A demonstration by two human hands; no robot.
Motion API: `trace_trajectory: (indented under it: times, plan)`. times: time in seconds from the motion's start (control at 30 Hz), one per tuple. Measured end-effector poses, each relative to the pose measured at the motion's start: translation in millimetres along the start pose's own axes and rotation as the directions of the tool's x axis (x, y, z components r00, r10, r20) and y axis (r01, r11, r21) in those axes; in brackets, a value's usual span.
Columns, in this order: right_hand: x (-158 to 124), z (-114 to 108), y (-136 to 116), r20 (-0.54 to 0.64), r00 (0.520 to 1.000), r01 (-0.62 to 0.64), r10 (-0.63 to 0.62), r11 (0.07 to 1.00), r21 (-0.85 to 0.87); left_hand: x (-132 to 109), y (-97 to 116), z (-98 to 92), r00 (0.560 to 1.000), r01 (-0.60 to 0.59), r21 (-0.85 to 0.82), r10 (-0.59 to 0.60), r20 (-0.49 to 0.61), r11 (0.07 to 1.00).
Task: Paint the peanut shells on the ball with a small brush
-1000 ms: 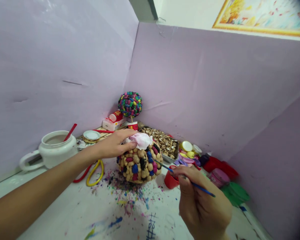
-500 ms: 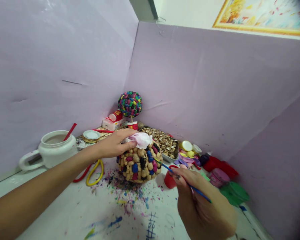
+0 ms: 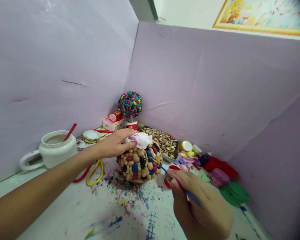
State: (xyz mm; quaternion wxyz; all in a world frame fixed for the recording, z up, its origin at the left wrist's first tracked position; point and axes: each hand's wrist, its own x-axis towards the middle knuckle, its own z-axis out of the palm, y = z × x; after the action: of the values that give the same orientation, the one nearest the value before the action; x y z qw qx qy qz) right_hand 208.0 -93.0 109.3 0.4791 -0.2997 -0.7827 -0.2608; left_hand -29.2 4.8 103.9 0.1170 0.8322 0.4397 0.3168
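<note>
While the left hand sits closed over a crumpled pink-white tissue on top of the shell-covered ball, the right hand pinches a blue paintbrush — fingers wrapped tight round the handle. The paintbrush lies on a slant: its long axis runs from the lower right, at the hand, up and left, with the bristles pointing at the ball's right flank and touching it. The ball stands on the paint-spattered surface — a red cup just beside it.
</note>
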Motion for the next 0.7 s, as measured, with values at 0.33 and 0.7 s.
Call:
trace_trajectory:
  times: [0.33, 0.7]
  plan:
    - [1.0, -4.7, 4.1, 0.094, 0.995, 0.051, -0.044, 0.995, -0.081, 0.4, -1.4, 0.1, 1.0, -0.003, 0.008, 0.003, -0.003, 1.0]
    - [0.4, -8.2, 10.0, 0.165, 0.984, 0.078, -0.071, 0.996, -0.037, 0.2, -1.8, -0.3, 1.0, 0.002, -0.002, -0.002, -0.006, 1.0]
